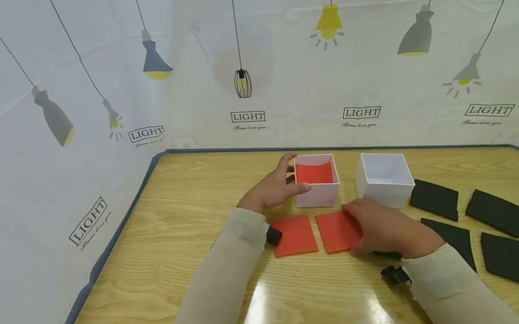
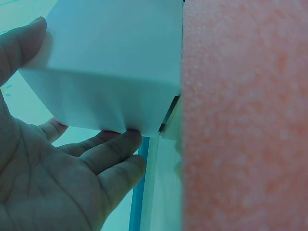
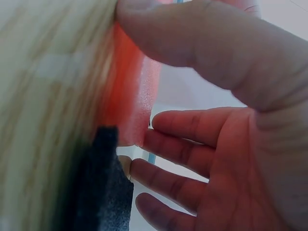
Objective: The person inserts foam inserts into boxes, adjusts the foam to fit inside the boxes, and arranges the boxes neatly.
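Note:
A white square box [image 1: 318, 196] with a red piece [image 1: 313, 173] inside stands near the back. My left hand [image 1: 272, 187] holds it by the left side, thumb on the front wall and fingers round the side; the left wrist view shows fingertips on the box wall [image 2: 106, 43]. Two flat red squares [image 1: 294, 236] lie side by side before the box. On the right-hand red square [image 1: 337, 232], my right hand [image 1: 387, 225] has its thumb at the near edge and fingers at the far edge. The right wrist view shows thumb and fingertips touching that square [image 3: 130, 106].
A second white box [image 1: 384, 185] stands right of the first, just beyond my right hand. Several flat black squares [image 1: 516, 261] lie spread on the right of the wooden table [image 1: 157, 280]. One is partly under my right hand. A printed white curtain [image 1: 283, 31] rises behind.

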Available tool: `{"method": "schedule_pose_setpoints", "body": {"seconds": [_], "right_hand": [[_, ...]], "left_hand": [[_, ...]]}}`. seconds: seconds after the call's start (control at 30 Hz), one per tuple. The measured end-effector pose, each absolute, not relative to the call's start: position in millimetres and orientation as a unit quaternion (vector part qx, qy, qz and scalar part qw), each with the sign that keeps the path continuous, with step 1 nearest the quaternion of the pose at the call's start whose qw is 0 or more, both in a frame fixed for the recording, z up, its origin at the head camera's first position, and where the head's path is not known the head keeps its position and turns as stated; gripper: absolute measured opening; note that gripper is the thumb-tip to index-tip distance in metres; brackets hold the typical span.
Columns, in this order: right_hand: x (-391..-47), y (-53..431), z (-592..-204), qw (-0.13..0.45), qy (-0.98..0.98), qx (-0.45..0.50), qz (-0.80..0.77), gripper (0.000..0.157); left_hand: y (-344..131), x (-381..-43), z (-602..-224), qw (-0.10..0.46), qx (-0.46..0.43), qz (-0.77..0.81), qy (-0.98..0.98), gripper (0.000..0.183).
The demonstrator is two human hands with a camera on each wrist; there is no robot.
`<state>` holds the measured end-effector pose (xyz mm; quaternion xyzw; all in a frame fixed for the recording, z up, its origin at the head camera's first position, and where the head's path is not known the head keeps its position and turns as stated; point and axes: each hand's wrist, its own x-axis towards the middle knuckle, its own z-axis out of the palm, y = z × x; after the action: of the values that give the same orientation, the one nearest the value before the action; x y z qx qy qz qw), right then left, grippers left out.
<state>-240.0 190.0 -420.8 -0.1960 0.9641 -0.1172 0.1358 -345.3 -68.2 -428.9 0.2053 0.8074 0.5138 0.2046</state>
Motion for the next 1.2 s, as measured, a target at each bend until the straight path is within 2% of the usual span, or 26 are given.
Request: {"method": "schedule_pose_setpoints", "body": {"seconds": [0.27, 0.53, 1.2], "right_hand": [[-238.9, 187.7, -419.2, 0.14, 0.964, -0.196, -0.109, 0.094], [-238.0, 186.2, -418.9, 0.139, 0.965, -0.191, -0.114, 0.087], [-241.7, 191.4, -418.6, 0.137, 0.956, -0.199, -0.164, 0.085]], "left_hand": [[-67.7, -346.2, -428.9, 0.204, 0.201, 0.509, 0.811, 0.093], [-67.9, -346.7, -429.0, 0.206, 0.201, 0.509, 0.811, 0.094], [-67.8, -346.1, -428.8, 0.206, 0.201, 0.513, 0.809, 0.093]]}}
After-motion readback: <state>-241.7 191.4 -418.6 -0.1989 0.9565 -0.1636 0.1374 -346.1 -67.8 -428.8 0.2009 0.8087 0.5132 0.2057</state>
